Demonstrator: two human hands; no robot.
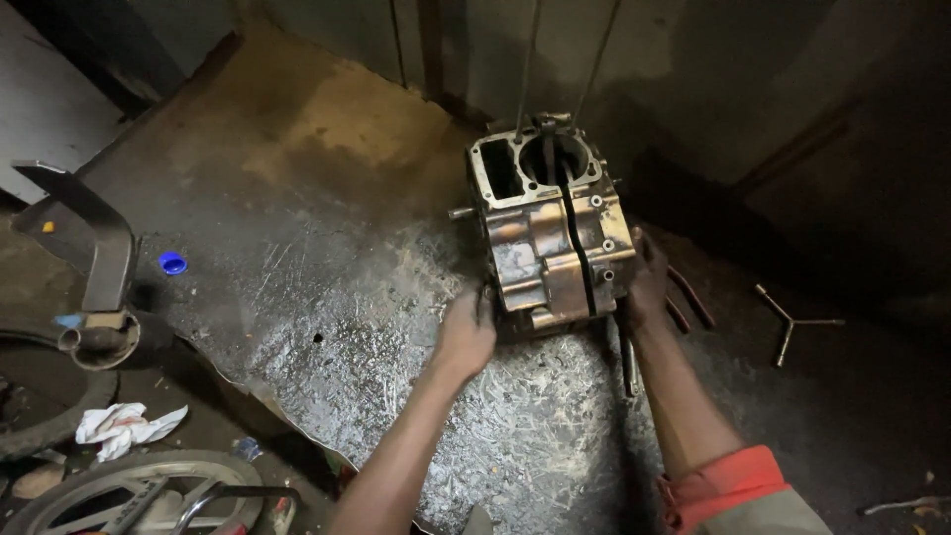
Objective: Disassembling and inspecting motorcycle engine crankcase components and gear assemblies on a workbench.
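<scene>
At frame centre, on the scratched metal sheet, the engine crankcase stands gripped between left hand and right hand; steadying seems underway, and any shift needs firm, balanced pressure.

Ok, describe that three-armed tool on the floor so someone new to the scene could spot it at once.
Start at the metal engine case that both hands grip on the scratched metal sheet. Look past the right hand to the dark floor at the right: the three-armed wrench lies there alone. Unlike the straight red-handled tools beside the hand, it branches into a Y.
</scene>
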